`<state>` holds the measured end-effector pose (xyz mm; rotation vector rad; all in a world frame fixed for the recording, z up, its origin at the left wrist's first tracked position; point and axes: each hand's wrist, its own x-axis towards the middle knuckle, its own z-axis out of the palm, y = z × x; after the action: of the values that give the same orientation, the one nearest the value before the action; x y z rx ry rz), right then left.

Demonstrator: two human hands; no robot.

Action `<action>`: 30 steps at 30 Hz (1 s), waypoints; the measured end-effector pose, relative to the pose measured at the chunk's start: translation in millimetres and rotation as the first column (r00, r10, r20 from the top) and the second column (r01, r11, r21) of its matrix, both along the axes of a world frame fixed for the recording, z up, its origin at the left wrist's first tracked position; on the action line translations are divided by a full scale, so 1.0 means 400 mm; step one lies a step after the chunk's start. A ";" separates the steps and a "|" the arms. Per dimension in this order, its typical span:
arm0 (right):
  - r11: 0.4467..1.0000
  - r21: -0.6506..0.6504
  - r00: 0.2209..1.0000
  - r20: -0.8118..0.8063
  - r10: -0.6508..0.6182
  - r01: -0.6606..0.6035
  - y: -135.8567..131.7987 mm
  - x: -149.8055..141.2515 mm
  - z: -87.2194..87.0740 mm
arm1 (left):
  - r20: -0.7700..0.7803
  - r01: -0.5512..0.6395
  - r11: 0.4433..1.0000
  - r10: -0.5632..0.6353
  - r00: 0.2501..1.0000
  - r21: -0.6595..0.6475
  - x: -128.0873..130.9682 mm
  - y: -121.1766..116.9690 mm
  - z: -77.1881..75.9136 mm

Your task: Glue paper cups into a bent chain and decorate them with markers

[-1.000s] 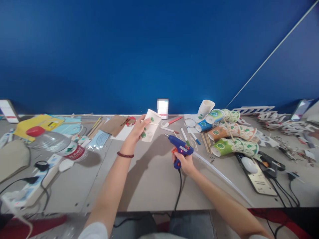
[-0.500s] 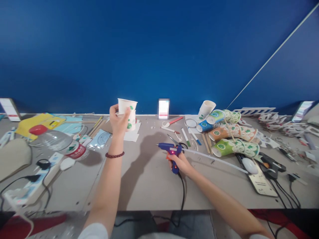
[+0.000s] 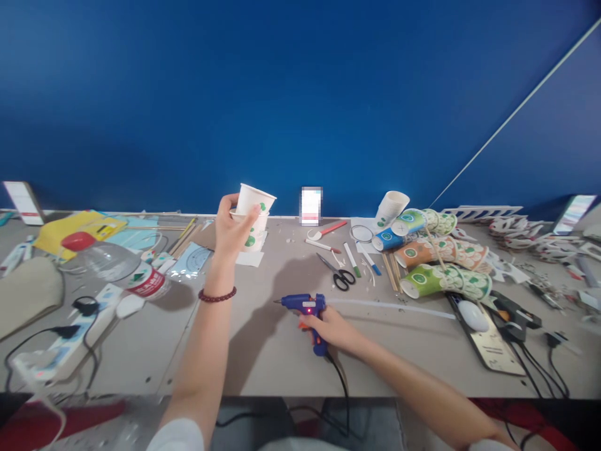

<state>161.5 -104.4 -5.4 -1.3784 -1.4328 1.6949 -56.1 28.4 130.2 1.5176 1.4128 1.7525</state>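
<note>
My left hand (image 3: 233, 227) is closed around two nested white paper cups (image 3: 256, 199) with green marks, held up and slightly tilted near the back of the table. In my right hand (image 3: 334, 327) is a blue hot glue gun (image 3: 300, 305), gripped by its handle. Its red light glows, its nozzle points left, and a long clear glue stick (image 3: 399, 307) runs out of its back to the right. Black-handled scissors (image 3: 343, 279) lie just beyond the glue gun. White paper (image 3: 250, 259) lies below the cups.
Decorated paper cups (image 3: 425, 280) lie joined in rows at the right, beside a stack of white cups (image 3: 393, 203). Markers (image 3: 352, 260) lie mid-table. A bottle (image 3: 145, 280) and a power strip (image 3: 66, 344) are on the left. A phone (image 3: 311, 207) stands against the blue wall.
My left hand has moved right with the cups, which tilt a little more. The glue gun in my right hand has come down and left, uncovering the scissors.
</note>
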 end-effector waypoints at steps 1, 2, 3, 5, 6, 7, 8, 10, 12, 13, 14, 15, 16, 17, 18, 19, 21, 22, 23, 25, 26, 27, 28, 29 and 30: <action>1.000 0.013 1.000 0.026 -0.002 0.001 -0.004 -0.002 0.000 | 0.006 0.009 1.000 -0.009 1.000 -0.001 0.002 -0.001 0.001; 0.999 0.033 0.998 0.062 0.002 -0.004 -0.008 -0.003 0.001 | 0.010 0.019 1.000 -0.019 1.000 -0.001 0.004 -0.002 0.002; 0.998 0.056 0.994 0.107 0.012 -0.018 -0.011 -0.003 0.004 | 0.013 0.030 1.000 -0.030 0.999 0.001 0.005 -0.003 0.002; 0.993 0.096 0.975 0.219 0.043 -0.066 -0.015 -0.004 0.014 | 0.017 0.045 0.999 -0.045 0.999 0.007 0.007 -0.003 0.002; 0.989 0.118 0.960 0.275 0.057 -0.093 -0.016 -0.004 0.021 | 0.021 0.051 0.999 -0.052 0.998 0.008 0.008 -0.004 0.001; 0.983 0.138 0.943 0.325 0.071 -0.122 -0.017 -0.005 0.029 | 0.027 0.059 0.998 -0.059 0.998 0.006 0.009 -0.004 0.001; 0.976 0.158 0.925 0.372 0.082 -0.150 -0.016 -0.007 0.036 | 0.032 0.067 0.998 -0.067 0.997 0.002 0.011 -0.006 0.002; 0.961 0.179 0.879 0.464 0.106 -0.210 -0.015 -0.011 0.049 | 0.033 0.077 0.997 -0.077 0.996 -0.005 0.016 -0.010 0.005; 0.948 0.171 0.828 0.544 0.138 -0.270 -0.014 -0.015 0.058 | 0.022 0.083 0.996 -0.083 0.996 -0.017 0.022 -0.016 0.010; 0.941 0.164 0.800 0.581 0.151 -0.296 -0.014 -0.016 0.062 | 0.016 0.087 0.996 -0.087 0.996 -0.026 0.025 -0.018 0.012; 0.934 0.160 0.773 0.614 0.158 -0.318 -0.015 -0.017 0.065 | 0.012 0.093 0.995 -0.093 0.996 -0.036 0.028 -0.020 0.013; 0.928 0.157 0.749 0.642 0.164 -0.338 -0.016 -0.018 0.067 | 0.008 0.102 0.994 -0.102 0.995 -0.048 0.029 -0.021 0.013; 0.922 0.156 0.727 0.666 0.167 -0.355 -0.017 -0.019 0.069 | 0.005 0.111 0.992 -0.111 0.994 -0.059 0.031 -0.022 0.013; 0.916 0.157 0.709 0.685 0.168 -0.369 -0.019 -0.020 0.070 | 0.001 0.119 0.991 -0.119 0.993 -0.066 0.031 -0.022 0.011; 0.911 0.158 0.697 0.696 0.171 -0.381 -0.020 -0.021 0.072 | -0.005 0.127 0.990 -0.128 0.992 -0.069 0.031 -0.021 0.009; 0.907 0.159 0.690 0.703 0.172 -0.389 -0.021 -0.023 0.073 | -0.012 0.135 0.988 -0.136 0.991 -0.068 0.031 -0.020 0.007; 0.900 0.162 0.674 0.718 0.174 -0.405 -0.025 -0.027 0.077 | -0.024 0.155 0.986 -0.157 0.987 -0.066 0.030 -0.020 0.005; 0.897 0.163 0.656 0.736 0.167 -0.411 -0.027 -0.030 0.079 | -0.029 0.165 0.984 -0.167 0.986 -0.064 0.030 -0.020 0.005; 0.893 0.163 0.632 0.758 0.159 -0.420 -0.029 -0.033 0.083 | -0.033 0.174 0.983 -0.176 0.984 -0.063 0.029 -0.021 0.006; 0.886 0.150 0.577 0.803 0.151 -0.440 -0.034 -0.039 0.092 | -0.040 0.186 0.981 -0.188 0.981 -0.061 0.030 -0.024 0.009; 0.881 0.143 0.551 0.821 0.148 -0.450 -0.037 -0.041 0.098 | -0.042 0.191 0.980 -0.193 0.980 -0.059 0.030 -0.025 0.011; 0.877 0.139 0.529 0.836 0.146 -0.461 -0.040 -0.044 0.105 | -0.041 0.198 0.979 -0.200 0.979 -0.056 0.031 -0.027 0.012; 0.871 0.136 0.507 0.850 0.142 -0.471 -0.044 -0.047 0.111 | -0.036 0.207 0.977 -0.209 0.977 -0.055 0.032 -0.028 0.012; 0.867 0.134 0.483 0.865 0.133 -0.480 -0.047 -0.049 0.116 | -0.027 0.217 0.974 -0.219 0.975 -0.056 0.033 -0.028 0.012; 0.865 0.134 0.457 0.881 0.120 -0.485 -0.049 -0.052 0.120 | -0.014 0.230 0.971 -0.231 0.973 -0.060 0.034 -0.028 0.012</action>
<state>140.7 -124.1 42.7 -1.9110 -2.5405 0.7239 -42.3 17.1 134.9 1.6026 1.2302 1.5476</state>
